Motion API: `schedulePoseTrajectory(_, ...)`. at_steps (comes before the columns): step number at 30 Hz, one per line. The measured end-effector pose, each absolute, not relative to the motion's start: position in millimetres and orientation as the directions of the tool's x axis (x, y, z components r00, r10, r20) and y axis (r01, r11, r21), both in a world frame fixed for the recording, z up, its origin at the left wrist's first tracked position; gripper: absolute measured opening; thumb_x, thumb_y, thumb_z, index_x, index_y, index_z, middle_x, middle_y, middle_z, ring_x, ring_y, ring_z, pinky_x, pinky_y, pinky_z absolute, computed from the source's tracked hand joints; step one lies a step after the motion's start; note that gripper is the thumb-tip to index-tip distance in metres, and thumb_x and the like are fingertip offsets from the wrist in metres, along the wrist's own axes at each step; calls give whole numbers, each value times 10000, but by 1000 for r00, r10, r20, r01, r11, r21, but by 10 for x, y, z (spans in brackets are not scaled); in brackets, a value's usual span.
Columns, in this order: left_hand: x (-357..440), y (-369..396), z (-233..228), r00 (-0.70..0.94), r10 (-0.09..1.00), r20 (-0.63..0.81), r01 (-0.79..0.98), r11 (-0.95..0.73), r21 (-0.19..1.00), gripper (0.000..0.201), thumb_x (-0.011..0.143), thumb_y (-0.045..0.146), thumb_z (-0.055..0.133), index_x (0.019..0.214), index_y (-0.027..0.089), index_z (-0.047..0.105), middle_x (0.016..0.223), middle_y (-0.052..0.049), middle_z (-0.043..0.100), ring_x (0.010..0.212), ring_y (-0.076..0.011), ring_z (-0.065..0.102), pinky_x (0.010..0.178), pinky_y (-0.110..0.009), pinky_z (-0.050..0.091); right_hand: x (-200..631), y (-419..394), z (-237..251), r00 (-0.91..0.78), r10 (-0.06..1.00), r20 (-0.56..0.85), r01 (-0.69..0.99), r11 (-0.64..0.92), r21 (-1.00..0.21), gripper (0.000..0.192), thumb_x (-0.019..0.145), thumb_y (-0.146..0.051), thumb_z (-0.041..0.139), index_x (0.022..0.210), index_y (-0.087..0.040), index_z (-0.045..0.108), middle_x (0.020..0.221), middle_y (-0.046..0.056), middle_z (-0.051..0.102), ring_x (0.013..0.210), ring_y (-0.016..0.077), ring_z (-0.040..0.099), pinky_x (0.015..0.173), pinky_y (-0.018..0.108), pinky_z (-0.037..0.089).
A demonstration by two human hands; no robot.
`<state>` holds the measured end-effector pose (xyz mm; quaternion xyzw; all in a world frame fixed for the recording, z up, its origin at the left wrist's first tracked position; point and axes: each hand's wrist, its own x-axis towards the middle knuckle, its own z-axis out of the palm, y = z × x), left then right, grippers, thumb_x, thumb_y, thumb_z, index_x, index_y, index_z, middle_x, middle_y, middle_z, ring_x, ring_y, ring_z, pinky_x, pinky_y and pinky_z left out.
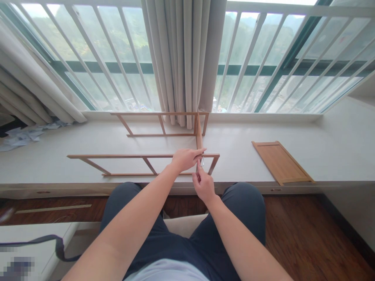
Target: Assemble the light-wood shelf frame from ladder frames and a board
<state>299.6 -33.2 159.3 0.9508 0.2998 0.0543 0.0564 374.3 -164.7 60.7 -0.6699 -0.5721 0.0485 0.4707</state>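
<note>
A wooden frame [107,156] with crossbars stands on edge near the front of the white ledge, and a similar frame [146,114] stands behind it. A wooden board [199,132] joins the two towards their right ends. My left hand [185,159] is closed around the near frame's top rail at this joint. Just below it, my right hand [204,184] has its fingers curled and its index finger raised against a small bent metal Allen key [202,161]. The key's tip is hidden at the joint.
On the right of the ledge [234,156] lies a separate wooden panel [283,162]. Crumpled paper [23,136] sits at the far left. A grey curtain [181,58] hangs behind the frames, before barred windows. My knees touch or nearly touch the ledge's front.
</note>
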Motion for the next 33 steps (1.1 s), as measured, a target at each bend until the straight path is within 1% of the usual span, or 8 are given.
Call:
schedulePoseTrajectory(8, 2995, -328, 1574, 811, 580, 76, 569, -812, 129, 481, 1001, 441, 453, 1480, 485, 464, 1134, 2, 769, 957, -227, 726, 799, -307, 495, 3717, -1655, 615, 353, 822, 448, 690, 95, -718, 641, 1001, -362, 415, 1571, -78, 346, 728, 38, 681, 590, 180, 612, 633, 277, 483)
schedulePoseTrajectory(18, 2980, -313, 1540, 821, 565, 88, 556, -824, 106, 490, 995, 415, 456, 1481, 485, 463, 1116, 9, 773, 938, -228, 728, 770, -304, 491, 3690, -1669, 620, 371, 819, 438, 654, 104, -749, 665, 1009, -384, 415, 1596, -103, 280, 776, 21, 675, 597, 164, 599, 643, 275, 478)
schedulePoseTrajectory(22, 2977, -308, 1532, 824, 559, 96, 549, -829, 111, 488, 998, 415, 456, 1480, 490, 461, 1125, 14, 771, 936, -231, 729, 753, -306, 488, 3672, -1680, 633, 389, 811, 436, 604, 133, -786, 651, 1019, -382, 404, 1591, -94, 289, 757, 11, 648, 592, 159, 579, 650, 278, 473)
schedulePoseTrajectory(27, 2986, -303, 1526, 825, 556, 98, 547, -830, 108, 485, 999, 429, 456, 1480, 489, 461, 1137, 14, 769, 947, -235, 729, 751, -308, 488, 3667, -1683, 607, 403, 808, 430, 525, 181, -831, 642, 1029, -373, 393, 1600, -107, 270, 764, 6, 630, 644, 168, 584, 683, 287, 482)
schedulePoseTrajectory(33, 2984, -308, 1525, 825, 558, 95, 549, -829, 103, 482, 1004, 436, 436, 1482, 492, 457, 1143, 20, 766, 945, -237, 727, 755, -314, 490, 3683, -1672, 576, 379, 810, 447, 472, 247, -846, 652, 1033, -365, 409, 1618, -142, 227, 787, 8, 633, 681, 174, 592, 714, 303, 494)
